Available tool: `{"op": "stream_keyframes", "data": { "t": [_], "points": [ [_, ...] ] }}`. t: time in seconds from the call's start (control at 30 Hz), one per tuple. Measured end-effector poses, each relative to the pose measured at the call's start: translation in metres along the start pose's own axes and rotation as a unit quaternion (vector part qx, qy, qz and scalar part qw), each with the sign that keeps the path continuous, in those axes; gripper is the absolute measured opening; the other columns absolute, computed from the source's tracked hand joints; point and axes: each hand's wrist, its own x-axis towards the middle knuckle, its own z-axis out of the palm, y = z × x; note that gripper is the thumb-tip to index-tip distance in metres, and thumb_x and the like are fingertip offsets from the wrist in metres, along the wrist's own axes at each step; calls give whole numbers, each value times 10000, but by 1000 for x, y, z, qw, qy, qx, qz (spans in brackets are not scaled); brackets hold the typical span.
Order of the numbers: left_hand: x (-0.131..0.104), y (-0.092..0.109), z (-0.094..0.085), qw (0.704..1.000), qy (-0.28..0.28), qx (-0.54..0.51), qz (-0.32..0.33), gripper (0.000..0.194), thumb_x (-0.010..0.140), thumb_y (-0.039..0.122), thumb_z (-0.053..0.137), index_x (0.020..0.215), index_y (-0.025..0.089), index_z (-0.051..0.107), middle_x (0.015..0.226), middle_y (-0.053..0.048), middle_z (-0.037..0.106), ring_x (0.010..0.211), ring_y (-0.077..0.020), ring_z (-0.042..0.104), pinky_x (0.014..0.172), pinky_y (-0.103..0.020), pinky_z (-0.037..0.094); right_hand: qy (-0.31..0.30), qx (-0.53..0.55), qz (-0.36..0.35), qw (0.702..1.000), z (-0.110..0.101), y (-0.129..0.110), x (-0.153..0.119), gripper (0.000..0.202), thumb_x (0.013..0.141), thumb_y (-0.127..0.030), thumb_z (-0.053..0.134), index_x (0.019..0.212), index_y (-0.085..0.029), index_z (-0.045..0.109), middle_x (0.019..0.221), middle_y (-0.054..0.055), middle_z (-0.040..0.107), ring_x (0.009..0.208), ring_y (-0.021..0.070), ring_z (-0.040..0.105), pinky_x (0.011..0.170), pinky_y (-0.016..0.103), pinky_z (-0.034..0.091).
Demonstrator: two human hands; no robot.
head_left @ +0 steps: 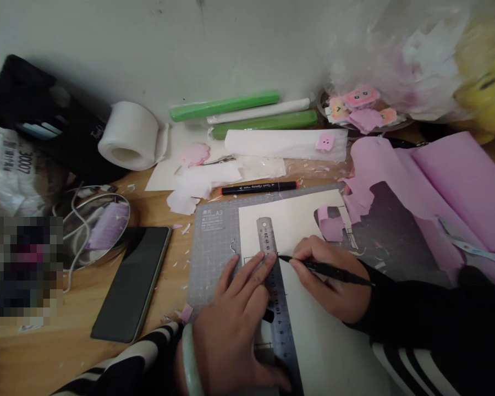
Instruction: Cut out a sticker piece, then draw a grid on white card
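My left hand (231, 313) lies with its fingers spread over a metal ruler (277, 308), pressing it down on a sheet of cream paper (313, 324). In my right hand (330, 278) is a black pen (334, 271), tilted, with its tip at the ruler's right edge near the left fingertips. Thin black lines are drawn on the paper beside the ruler. Beneath the paper is a grey A3 cutting mat (210, 247). Part of a small black object (268, 315) shows under my left hand; I cannot make out what it is.
A black marker (259, 188) lies behind the mat. A phone (132, 286) and a metal bowl (126, 225) are at left, near a white paper roll (127, 135). Pink paper (470, 181) and scissors (474, 247) lie at right. Green rolls (226, 105) rest along the wall.
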Motion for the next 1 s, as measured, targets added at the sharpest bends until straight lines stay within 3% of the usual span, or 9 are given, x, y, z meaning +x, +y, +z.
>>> {"op": "stream_keyframes", "data": {
  "t": [0.4, 0.7, 0.83, 1.0],
  "points": [
    [0, -2, 1, 1000, 3, 1, 6, 812, 374, 723, 669, 929, 154, 503, 1392, -181, 349, 1290, -334, 273, 1079, -499, 72, -57, 19, -12, 998, -3, -4, -8, 130, 768, -146, 439, 663, -205, 389, 555, -45, 460, 491, 89, 413, 507, 221, 322],
    [0, -1, 0, 1000, -4, 20, 11, 801, 404, 757, 624, 910, 146, 512, 1370, -202, 377, 1276, -342, 296, 1065, -521, 115, -56, 47, 1, 997, 0, -4, -11, 152, 725, -134, 454, 624, -211, 370, 523, -52, 436, 477, 91, 391, 485, 219, 312],
    [-2, -5, -2, 997, 39, 45, 42, 691, 573, 776, 493, 852, 144, 535, 1335, -196, 431, 1234, -335, 374, 1065, -513, 87, -24, 132, 67, 989, -5, 0, -4, 164, 749, -176, 456, 597, -210, 405, 487, -49, 440, 436, 94, 398, 436, 227, 317],
    [-6, -8, -11, 983, 142, 117, 0, 387, 828, 515, 445, 709, 161, 546, 1032, -139, 668, 1010, -278, 587, 1059, -470, 133, 40, 272, 162, 948, -9, 6, 8, 159, 747, -223, 483, 597, -208, 431, 442, -58, 471, 384, 93, 438, 375, 210, 346]
  ]
}}
